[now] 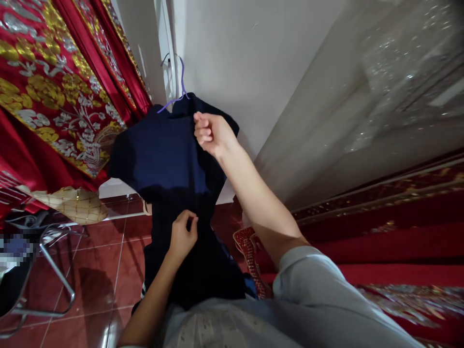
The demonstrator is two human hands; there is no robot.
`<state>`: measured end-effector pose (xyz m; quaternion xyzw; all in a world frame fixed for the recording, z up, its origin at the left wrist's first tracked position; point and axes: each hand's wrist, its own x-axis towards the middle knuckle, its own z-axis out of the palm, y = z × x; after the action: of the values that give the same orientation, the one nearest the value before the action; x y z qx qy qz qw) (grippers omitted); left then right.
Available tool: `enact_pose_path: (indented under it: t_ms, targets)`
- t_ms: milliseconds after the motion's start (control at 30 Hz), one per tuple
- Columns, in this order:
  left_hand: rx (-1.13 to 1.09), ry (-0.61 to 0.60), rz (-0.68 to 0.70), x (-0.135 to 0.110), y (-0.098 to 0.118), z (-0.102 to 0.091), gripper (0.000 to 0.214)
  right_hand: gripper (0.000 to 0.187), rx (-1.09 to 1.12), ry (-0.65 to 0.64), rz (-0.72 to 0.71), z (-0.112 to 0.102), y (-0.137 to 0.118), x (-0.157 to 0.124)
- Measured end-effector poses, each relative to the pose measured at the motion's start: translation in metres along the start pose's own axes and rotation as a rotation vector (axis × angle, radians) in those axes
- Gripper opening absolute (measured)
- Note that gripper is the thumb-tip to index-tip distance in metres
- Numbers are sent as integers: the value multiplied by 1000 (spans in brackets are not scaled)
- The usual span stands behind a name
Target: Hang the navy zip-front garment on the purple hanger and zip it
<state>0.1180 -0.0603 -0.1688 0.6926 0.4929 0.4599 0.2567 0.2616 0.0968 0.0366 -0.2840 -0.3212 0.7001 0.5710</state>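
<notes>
A dark navy garment (163,159) hangs on a purple wire hanger (179,92) in front of a white wall. My right hand (210,133) is raised to its upper right shoulder, fingers curled and gripping the cloth there. Lower down, my left hand (183,234) pinches the front of the same garment near its middle, thumb against fingertips. The lower part of the garment drapes down toward my lap. The hanger's hook rises above the collar; what it hangs from is not visible.
Red and gold embroidered cloth (54,82) hangs at the left. A metal-framed chair (47,256) stands on the red tiled floor (105,270). A shiny translucent curtain (380,96) and a red and gold bed cover (398,241) fill the right.
</notes>
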Motion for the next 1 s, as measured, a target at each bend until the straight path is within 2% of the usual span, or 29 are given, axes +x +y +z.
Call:
enact_pose_path:
  t_ms: [100, 200, 367, 433, 500, 633, 733, 800, 867, 933, 1000]
  targets:
    - [36, -94, 19, 13, 0, -9, 10, 29, -82, -54, -137, 13, -3, -4]
    - [35, -179, 146, 47, 19, -30, 8, 38, -173, -64, -294, 12, 14, -21]
    - [65, 124, 456, 136, 87, -83, 29, 45, -353, -92, -364, 7, 28, -36]
    - [94, 156, 547, 167, 106, -97, 25, 44, -391, -125, -424, 7, 26, -35]
    - [154, 132, 618, 187, 114, -101, 22, 44, -419, -145, -490, 4, 24, -31]
    - [240, 129, 662, 199, 110, -90, 28, 44, -427, -157, -555, -9, 38, -17]
    - [161, 207, 630, 201, 110, -95, 29, 45, -370, -136, -472, -22, 72, -10]
    - [16, 324, 595, 205, 108, -117, 27, 46, -336, -94, -370, -32, 98, -11]
    - [-141, 464, 531, 209, 97, -151, 20, 44, -305, -52, -303, -41, 122, -19]
    - [-262, 568, 404, 208, 72, -182, 18, 41, -234, -40, -279, -51, 140, -34]
    - [-417, 645, 219, 196, 37, -194, 17, 39, -130, -34, -250, -57, 154, -56]
